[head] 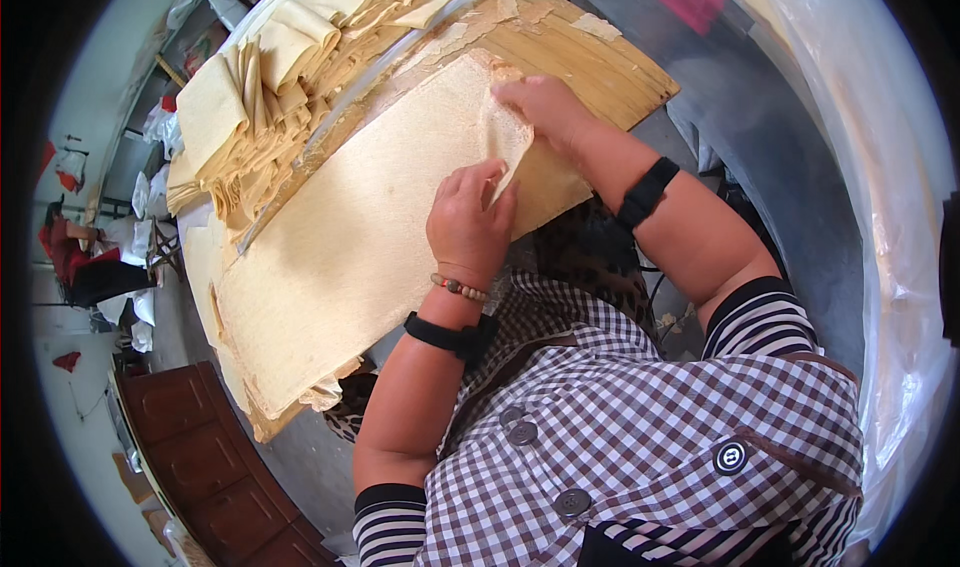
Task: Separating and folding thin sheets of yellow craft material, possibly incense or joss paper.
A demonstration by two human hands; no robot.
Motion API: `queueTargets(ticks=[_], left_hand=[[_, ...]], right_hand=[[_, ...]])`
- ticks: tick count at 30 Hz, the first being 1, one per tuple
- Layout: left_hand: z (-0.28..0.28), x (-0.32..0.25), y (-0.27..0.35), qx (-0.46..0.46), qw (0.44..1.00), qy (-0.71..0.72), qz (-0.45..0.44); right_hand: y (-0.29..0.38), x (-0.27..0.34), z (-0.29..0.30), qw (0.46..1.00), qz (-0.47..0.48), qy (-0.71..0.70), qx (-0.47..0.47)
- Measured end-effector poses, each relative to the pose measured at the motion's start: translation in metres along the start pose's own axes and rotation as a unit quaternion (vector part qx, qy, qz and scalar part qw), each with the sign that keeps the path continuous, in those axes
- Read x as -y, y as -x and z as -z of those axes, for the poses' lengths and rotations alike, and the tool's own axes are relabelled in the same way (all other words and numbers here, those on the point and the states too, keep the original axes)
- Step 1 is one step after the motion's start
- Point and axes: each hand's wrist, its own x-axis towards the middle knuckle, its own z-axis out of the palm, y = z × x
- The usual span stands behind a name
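A large, thin, pale-yellow sheet (360, 214), which looks like bean curd skin, lies over a stack of similar sheets on a wooden board. Its right end is lifted and folds into a narrow flap. My right hand (546, 109) pinches that flap at its far corner, thumb and fingers at the edge. Closer to my body, my left hand (471, 211), with a beaded bracelet at its wrist, grips the flap's near part; its fingertips are partly hidden. Under the raised end another sheet (555, 188) shows. Ragged, crumpled edges (324, 394) stick out at the stack's near left corner.
Folded yellow sheets (277, 72) are heaped beyond the stack, along a plastic-covered edge (375, 64). Torn scraps cling to the wooden board (585, 57). Clear plastic sheeting (892, 267) hangs at the right. Another person (75, 252) is far left, above brown cabinets (202, 454).
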Motion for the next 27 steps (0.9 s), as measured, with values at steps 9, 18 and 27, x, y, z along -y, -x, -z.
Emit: queueTargets(ticks=[9, 18, 27], left_hand=[[-0.004, 0.006, 0.007, -0.031, 0.998, 0.042, -0.037], [0.004, 0.000, 0.007, 0.044, 0.999, -0.024, -0.005], [0.006, -0.007, 0.007, 0.014, 1.000, 0.015, -0.015]], right_hand=[[-0.030, 0.020, 0.010, 0.996, -0.056, -0.006, 0.072], [-0.055, 0.034, 0.001, 0.989, -0.125, 0.081, 0.021], [-0.054, 0.036, -0.005, 0.973, -0.080, -0.148, 0.159]])
